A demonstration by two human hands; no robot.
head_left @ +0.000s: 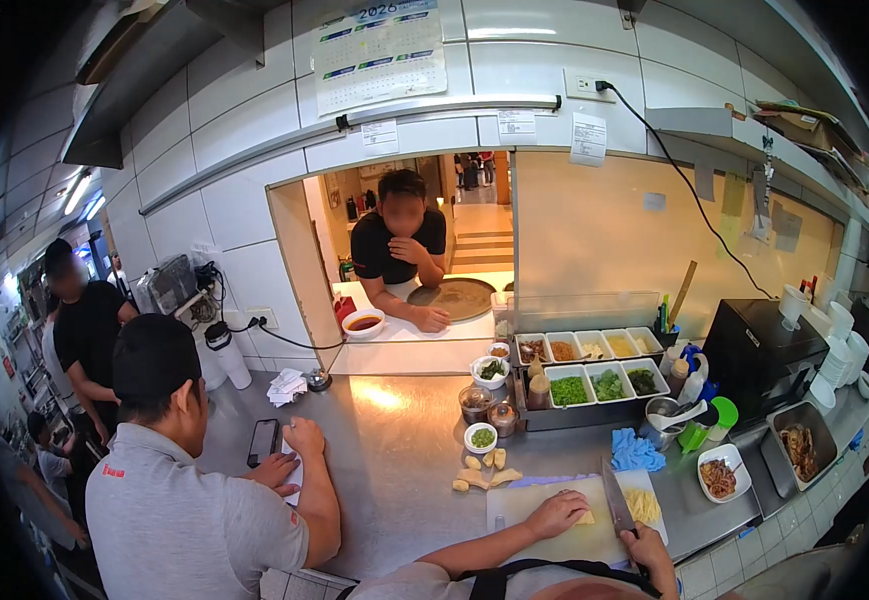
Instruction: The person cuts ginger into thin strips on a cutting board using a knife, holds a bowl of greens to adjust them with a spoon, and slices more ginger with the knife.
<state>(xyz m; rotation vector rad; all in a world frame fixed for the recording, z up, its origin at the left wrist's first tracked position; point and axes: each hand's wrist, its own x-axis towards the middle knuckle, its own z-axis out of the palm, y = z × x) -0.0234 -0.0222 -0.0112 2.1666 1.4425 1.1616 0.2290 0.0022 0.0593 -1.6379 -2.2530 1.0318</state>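
My right hand (647, 550) is closed round the handle of a kitchen knife (616, 502), whose blade points away from me over a white cutting board (545, 545). With bent fingers, my left hand (558, 513) presses on pale yellow slices (586, 518), which look like ginger, left of the blade. Right of the knife lies a pile of thin yellow shreds (641, 504). Several peeled ginger pieces (485, 474) rest on the steel counter beyond the board's left corner.
Blue gloves (638, 450) and a white bowl of food (723, 474) lie to the right. Behind the board stands a topping rack (595, 385). A co-worker (195, 480) leans on the counter at left, near a phone (264, 442). Another person (400, 245) leans at the pass window.
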